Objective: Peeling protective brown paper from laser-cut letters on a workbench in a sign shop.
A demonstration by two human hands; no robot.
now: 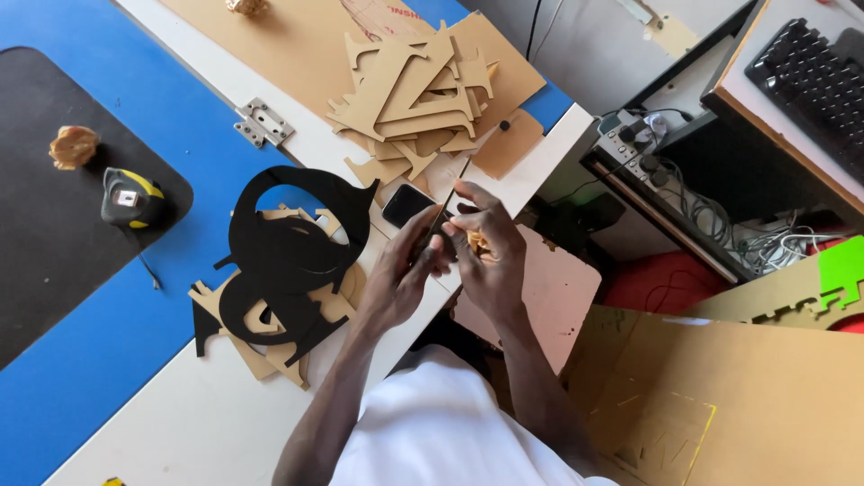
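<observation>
Over the table edge, both hands (450,252) pinch a thin, flat strip (447,200) beside glossy black cutouts (288,252).

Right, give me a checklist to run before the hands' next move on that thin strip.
1. Both hands on the thin strip: left hand and right hand meet on it: ok.
2. Crumpled brown bit kept in right hand: ok.
3. Phone apart from the hands: not ok, right beside the left hand.
4. Black cutouts out of the way: ok.
5. Strip's condition: cannot tell.
</observation>
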